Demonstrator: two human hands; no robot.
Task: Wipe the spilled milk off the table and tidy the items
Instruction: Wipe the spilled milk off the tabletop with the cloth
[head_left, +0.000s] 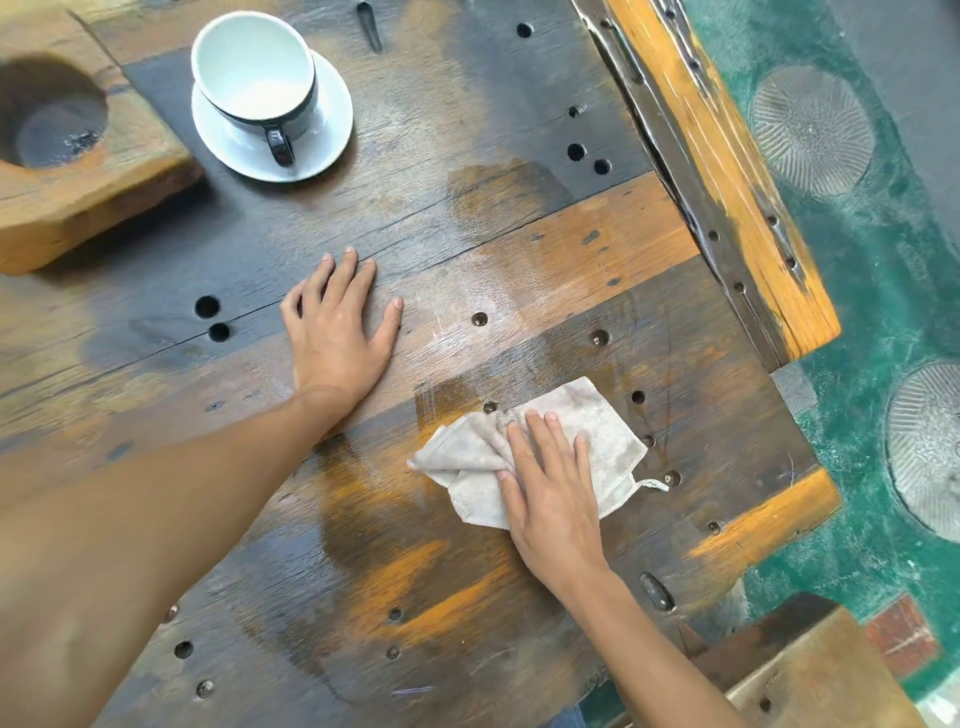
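Observation:
A crumpled grey cloth (597, 431) lies on the dark, worn wooden table (467, 234) at the right of centre. My right hand (550, 493) presses flat on the cloth with its fingers spread. Left of it, my left hand (337, 322) rests flat on the bare wood, fingers apart, holding nothing. Wet, shiny streaks (374, 519) spread over the boards to the left of and below the cloth. At the far left a white cup (254, 73) with a dark outside and handle leans tilted on a white saucer (332, 130).
A thick wooden block (104, 176) with a round hollow sits at the far left corner. The table's right edge has an orange wooden rail (727, 171); beyond it is green floor (857, 312) with round patterned discs. A wooden seat (810, 675) stands at the lower right.

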